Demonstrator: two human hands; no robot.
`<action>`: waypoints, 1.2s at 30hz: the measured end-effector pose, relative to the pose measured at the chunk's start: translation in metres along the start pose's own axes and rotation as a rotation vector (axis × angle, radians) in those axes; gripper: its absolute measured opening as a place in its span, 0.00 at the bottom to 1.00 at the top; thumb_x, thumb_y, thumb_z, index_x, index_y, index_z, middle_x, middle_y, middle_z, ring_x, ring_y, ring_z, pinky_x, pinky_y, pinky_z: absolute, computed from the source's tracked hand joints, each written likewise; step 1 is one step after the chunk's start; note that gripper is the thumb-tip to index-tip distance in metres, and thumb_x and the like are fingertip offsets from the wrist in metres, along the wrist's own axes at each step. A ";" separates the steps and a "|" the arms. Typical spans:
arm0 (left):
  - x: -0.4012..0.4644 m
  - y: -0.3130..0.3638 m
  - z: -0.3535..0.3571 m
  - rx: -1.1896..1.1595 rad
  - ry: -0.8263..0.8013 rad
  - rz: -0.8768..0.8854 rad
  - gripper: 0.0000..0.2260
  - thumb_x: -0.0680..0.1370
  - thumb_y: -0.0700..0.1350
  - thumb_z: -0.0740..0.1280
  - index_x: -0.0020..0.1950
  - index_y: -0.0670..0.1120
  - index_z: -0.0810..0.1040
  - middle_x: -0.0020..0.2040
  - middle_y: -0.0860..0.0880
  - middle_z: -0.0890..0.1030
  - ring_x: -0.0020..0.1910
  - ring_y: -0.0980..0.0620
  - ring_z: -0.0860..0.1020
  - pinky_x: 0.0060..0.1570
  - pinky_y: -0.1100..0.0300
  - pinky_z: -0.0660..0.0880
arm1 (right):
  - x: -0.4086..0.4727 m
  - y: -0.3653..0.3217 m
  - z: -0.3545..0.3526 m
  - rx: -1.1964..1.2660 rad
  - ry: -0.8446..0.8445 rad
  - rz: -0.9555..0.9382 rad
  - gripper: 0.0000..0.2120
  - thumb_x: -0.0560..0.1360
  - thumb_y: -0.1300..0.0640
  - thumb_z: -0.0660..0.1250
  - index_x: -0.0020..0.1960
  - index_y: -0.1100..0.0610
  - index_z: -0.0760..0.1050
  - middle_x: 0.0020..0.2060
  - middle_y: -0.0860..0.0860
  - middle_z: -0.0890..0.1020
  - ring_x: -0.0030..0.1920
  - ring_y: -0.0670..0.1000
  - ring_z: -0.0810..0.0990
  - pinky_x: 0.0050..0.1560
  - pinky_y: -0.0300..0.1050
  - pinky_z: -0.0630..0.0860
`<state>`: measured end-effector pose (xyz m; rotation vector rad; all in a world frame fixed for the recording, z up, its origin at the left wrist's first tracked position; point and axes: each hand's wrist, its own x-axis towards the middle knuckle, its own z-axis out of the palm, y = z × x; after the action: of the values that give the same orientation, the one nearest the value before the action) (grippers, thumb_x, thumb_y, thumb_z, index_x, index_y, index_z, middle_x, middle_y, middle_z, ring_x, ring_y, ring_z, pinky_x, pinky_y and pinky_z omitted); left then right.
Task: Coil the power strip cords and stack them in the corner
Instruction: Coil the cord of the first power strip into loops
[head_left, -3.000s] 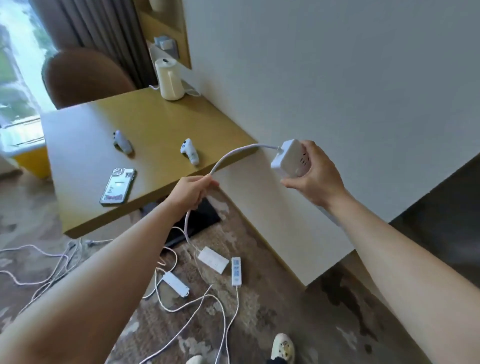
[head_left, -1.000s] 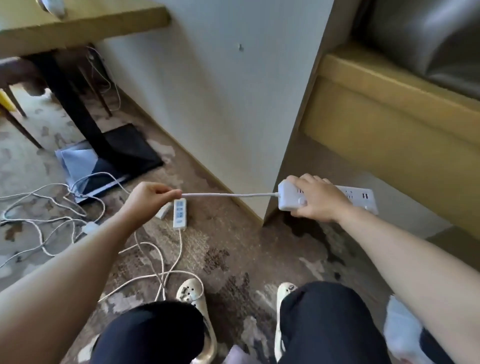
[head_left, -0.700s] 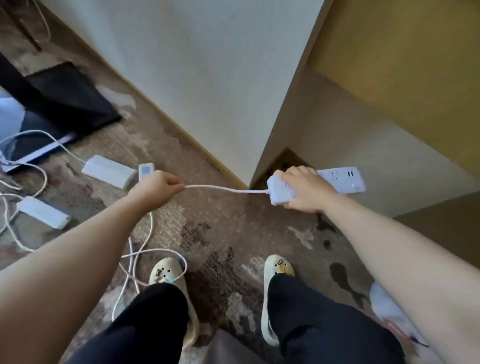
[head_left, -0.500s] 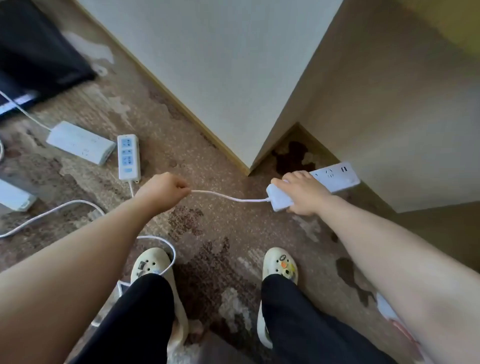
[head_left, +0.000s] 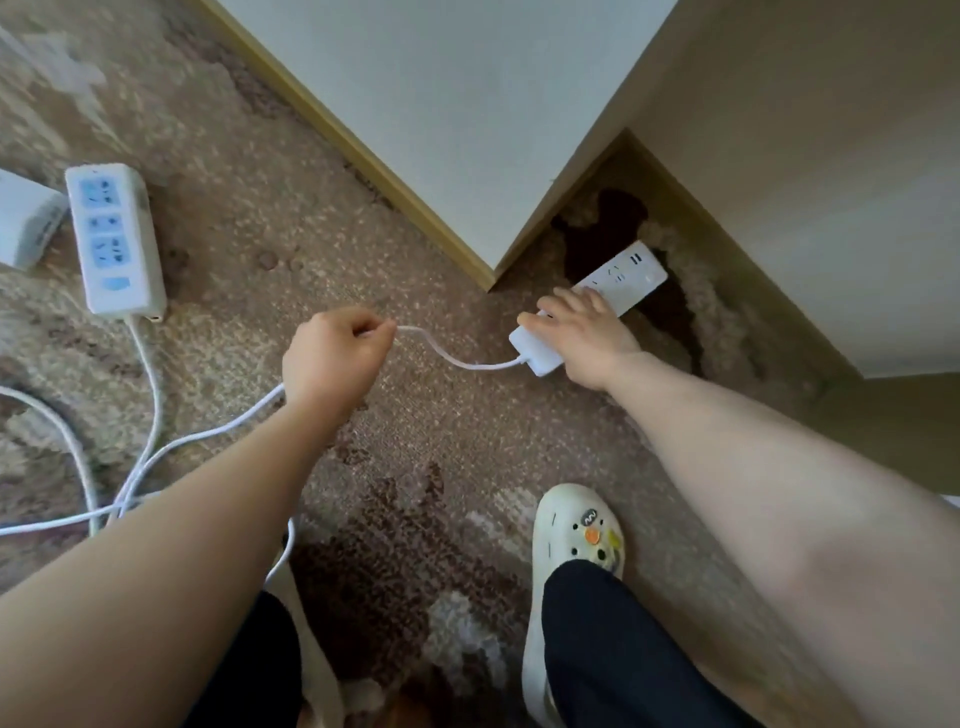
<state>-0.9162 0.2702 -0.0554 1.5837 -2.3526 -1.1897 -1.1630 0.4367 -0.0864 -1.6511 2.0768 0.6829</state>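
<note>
A long white power strip (head_left: 626, 278) lies on the carpet, its far end pointing into the corner recess (head_left: 618, 208) between two walls. My right hand (head_left: 582, 332) rests on its near end, fingers spread over the top. Its white cord (head_left: 457, 361) sags from the strip to my left hand (head_left: 332, 358), which is closed on it. The cord runs on under my left arm. A second white strip with blue sockets (head_left: 111, 239) lies at the left on the carpet, its cord (head_left: 148, 395) trailing toward me.
A third white strip (head_left: 23, 223) shows at the left edge. Loose white cords (head_left: 78, 452) cross on the carpet at lower left. My cream clog (head_left: 571, 571) and dark trouser legs fill the bottom. White walls with a yellow baseboard (head_left: 363, 150) enclose the corner.
The view has dropped toward the floor. My right hand has lowered the strip onto the carpet at the corner, and the taut cord between my hands has gone slack.
</note>
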 end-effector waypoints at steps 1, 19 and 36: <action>-0.002 -0.003 0.006 -0.023 -0.007 -0.009 0.08 0.75 0.54 0.67 0.38 0.54 0.81 0.27 0.56 0.77 0.28 0.55 0.76 0.28 0.62 0.68 | 0.003 -0.001 0.004 -0.001 -0.016 0.029 0.42 0.72 0.67 0.68 0.79 0.46 0.53 0.77 0.54 0.58 0.79 0.60 0.49 0.76 0.59 0.51; 0.034 0.004 0.015 -0.125 -0.147 0.023 0.08 0.78 0.49 0.66 0.42 0.50 0.82 0.30 0.47 0.78 0.25 0.51 0.69 0.26 0.58 0.68 | 0.028 -0.006 0.023 0.745 0.185 0.510 0.38 0.81 0.46 0.65 0.82 0.53 0.48 0.80 0.60 0.38 0.79 0.61 0.55 0.74 0.51 0.64; 0.036 -0.012 0.018 -0.084 -0.025 -0.060 0.08 0.79 0.51 0.64 0.44 0.51 0.81 0.30 0.49 0.79 0.24 0.51 0.71 0.25 0.59 0.69 | 0.063 -0.005 0.004 0.688 0.264 0.606 0.23 0.84 0.59 0.59 0.78 0.52 0.63 0.81 0.61 0.50 0.69 0.64 0.73 0.64 0.51 0.73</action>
<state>-0.9318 0.2486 -0.0882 1.6327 -2.2528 -1.3085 -1.1720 0.3890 -0.1267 -0.7600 2.6126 -0.1269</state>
